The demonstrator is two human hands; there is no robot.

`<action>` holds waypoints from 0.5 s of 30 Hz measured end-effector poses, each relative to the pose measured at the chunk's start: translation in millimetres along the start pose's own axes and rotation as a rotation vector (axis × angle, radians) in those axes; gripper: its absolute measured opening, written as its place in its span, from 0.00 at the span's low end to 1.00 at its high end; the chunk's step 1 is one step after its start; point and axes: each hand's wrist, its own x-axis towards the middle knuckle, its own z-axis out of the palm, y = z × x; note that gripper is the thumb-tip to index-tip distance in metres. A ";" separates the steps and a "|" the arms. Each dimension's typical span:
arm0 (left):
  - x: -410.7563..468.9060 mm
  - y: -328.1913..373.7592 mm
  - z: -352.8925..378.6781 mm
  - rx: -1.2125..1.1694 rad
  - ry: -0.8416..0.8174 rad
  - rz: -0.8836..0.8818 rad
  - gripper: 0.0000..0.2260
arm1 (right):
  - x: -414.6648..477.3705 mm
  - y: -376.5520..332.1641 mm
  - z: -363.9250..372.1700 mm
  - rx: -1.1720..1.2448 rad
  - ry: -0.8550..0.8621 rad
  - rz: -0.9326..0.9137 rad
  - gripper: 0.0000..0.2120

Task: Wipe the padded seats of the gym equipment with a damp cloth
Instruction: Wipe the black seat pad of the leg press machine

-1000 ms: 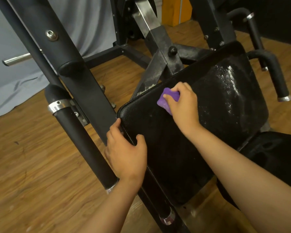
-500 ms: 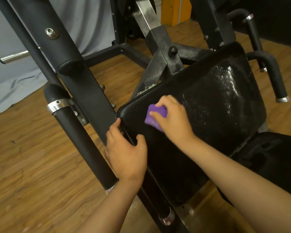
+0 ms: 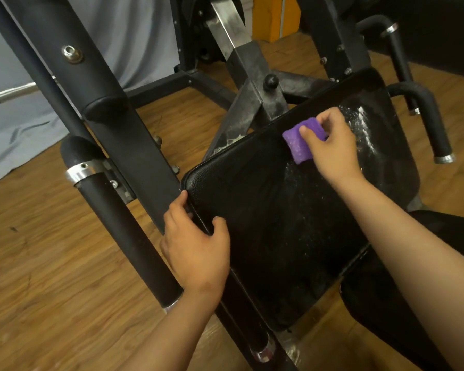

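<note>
A black padded seat of a gym machine fills the middle of the head view, tilted, with white foam or dust speckled over its upper right part. My right hand holds a folded purple cloth and presses it on the pad near its upper edge. My left hand grips the pad's left edge, thumb on top of the padding and fingers curled round the rim.
Thick black frame bars with chrome collars stand just left of the pad. Two curved black handles rise at the right. A second black pad lies at lower right. Wooden floor and a grey curtain lie beyond.
My right hand has swept the purple cloth from the pad's left part up and to the right, toward the white speckles. My left hand has stayed on the pad's edge.
</note>
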 end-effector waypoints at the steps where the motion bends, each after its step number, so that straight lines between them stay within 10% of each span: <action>1: 0.0 0.0 -0.2 -0.001 0.002 -0.001 0.28 | 1.1 0.0 -0.6 0.021 0.012 0.013 0.06; 15: -0.6 2.8 -0.3 0.019 0.018 0.009 0.28 | 10.8 17.3 -22.9 0.027 -0.002 0.225 0.20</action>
